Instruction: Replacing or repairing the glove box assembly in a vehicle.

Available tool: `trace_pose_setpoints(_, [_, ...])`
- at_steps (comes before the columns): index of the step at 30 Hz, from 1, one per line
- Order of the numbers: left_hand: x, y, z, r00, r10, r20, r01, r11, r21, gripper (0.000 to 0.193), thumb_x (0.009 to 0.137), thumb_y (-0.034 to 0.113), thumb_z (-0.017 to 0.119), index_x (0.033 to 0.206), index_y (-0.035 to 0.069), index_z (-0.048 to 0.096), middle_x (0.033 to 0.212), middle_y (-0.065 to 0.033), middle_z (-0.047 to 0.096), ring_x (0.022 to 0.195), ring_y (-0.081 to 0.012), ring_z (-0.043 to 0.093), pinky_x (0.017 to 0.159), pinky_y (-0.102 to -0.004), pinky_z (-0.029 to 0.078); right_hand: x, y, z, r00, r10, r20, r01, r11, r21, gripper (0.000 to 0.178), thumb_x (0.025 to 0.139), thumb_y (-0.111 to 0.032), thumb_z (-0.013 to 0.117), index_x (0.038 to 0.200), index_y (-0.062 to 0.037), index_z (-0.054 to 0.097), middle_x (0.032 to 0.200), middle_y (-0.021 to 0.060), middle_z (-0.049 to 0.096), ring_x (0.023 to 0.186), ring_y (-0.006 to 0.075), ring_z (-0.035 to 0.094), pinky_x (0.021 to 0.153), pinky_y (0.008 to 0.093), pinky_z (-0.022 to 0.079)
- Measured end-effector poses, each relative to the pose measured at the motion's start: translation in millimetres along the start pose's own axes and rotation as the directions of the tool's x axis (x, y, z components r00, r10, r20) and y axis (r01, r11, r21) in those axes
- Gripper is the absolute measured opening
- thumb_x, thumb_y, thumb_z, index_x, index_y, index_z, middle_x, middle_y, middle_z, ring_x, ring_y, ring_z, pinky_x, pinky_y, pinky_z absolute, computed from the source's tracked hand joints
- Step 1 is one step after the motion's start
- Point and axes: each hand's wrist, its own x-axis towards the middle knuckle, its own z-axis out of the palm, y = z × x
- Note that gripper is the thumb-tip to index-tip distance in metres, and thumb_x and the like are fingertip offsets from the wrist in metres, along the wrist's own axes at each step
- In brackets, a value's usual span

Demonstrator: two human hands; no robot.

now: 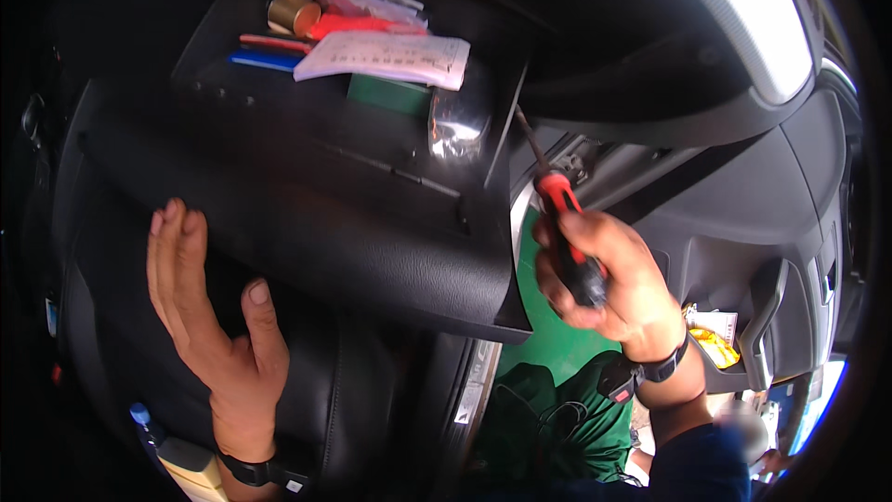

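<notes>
A red and black screwdriver [557,190] is gripped in my right hand [627,274], its thin shaft pointing up and away. The shaft's tip reaches the right side edge of an open black glove box [316,223], beside the dashboard. I cannot tell whether the tip touches anything. My left hand [209,316] is open at the near left of the glove box lid, fingers stretched and thumb apart, holding nothing. Inside the glove box lie a white paper booklet [381,56], a gold cylinder [292,14], a green box [388,93] and a clear plastic-wrapped packet [457,125].
The open car door [743,195] stands to the right, with a yellow packet [714,346] in its pocket. Below are a black seat [358,390] and a door sill [476,381]. A blue-capped bottle [141,416] is at the lower left.
</notes>
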Motion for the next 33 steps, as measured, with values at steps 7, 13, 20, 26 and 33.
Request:
trace_pose_setpoints(7, [1.2,5.0,1.8,0.998,0.060,-0.038,-0.058,0.998,0.039,0.054,0.099,0.021,0.055,0.145,-0.004,0.042,0.147,-0.0211,0.047,0.138,-0.0370,0.044,0.098,-0.0376,0.045,-27.9,137.5,-73.4,0.978,-0.165,-0.124,0.070,0.833,-0.549,0.016,0.093,-0.014,0.063,0.096,-0.0024,0.052,0.074,0.0049,0.058,0.063,0.0131,0.062,0.049,0.0275,0.046])
trace_pose_setpoints(13, [-1.5,0.8,19.0,0.992,0.015,-0.121,-0.029,0.993,-0.117,0.046,0.103,0.018,0.051,0.144,-0.001,0.045,0.149,-0.0180,0.047,0.135,-0.0293,0.048,0.096,-0.0335,0.047,40.4,193.1,-85.0,0.930,-0.357,0.088,0.260,0.470,-0.843,0.036,0.083,-0.025,0.073,0.106,-0.0013,0.060,0.065,0.0128,0.063,0.055,0.0284,0.064,0.057,0.0390,0.052])
trace_pose_setpoints(20, [-12.9,-2.1,18.5,0.963,-0.172,-0.205,0.119,0.961,-0.249,0.039,0.106,0.012,0.043,0.139,-0.007,0.047,0.144,-0.0183,0.052,0.134,-0.0278,0.049,0.112,-0.0370,0.038,96.8,203.1,-28.9,0.881,-0.390,0.270,0.353,0.158,-0.922,0.049,0.085,-0.034,0.066,0.109,0.0074,0.057,0.062,0.0188,0.064,0.060,0.0376,0.067,0.058,0.0458,0.055])
trace_pose_setpoints(26, [-21.7,-8.0,23.1,0.928,-0.348,-0.134,0.294,0.903,-0.314,0.038,0.108,0.020,0.045,0.137,-0.002,0.053,0.139,-0.0116,0.057,0.126,-0.0194,0.055,0.110,-0.0309,0.038,150.4,282.0,-54.8,0.823,-0.496,0.275,0.489,0.373,-0.789,0.053,0.090,-0.036,0.060,0.116,0.0096,0.055,0.072,0.0194,0.068,0.067,0.0367,0.069,0.063,0.0451,0.055])
trace_pose_setpoints(33, [-43.4,-25.7,23.2,0.866,-0.492,-0.089,0.418,0.809,-0.414,0.042,0.104,0.017,0.046,0.141,-0.003,0.049,0.141,-0.0124,0.055,0.128,-0.0213,0.053,0.110,-0.0319,0.037,122.0,229.9,-33.5,0.910,-0.201,0.364,0.384,0.071,-0.921,0.047,0.087,-0.031,0.062,0.113,0.0078,0.055,0.073,0.0185,0.068,0.069,0.0358,0.069,0.062,0.0439,0.056])
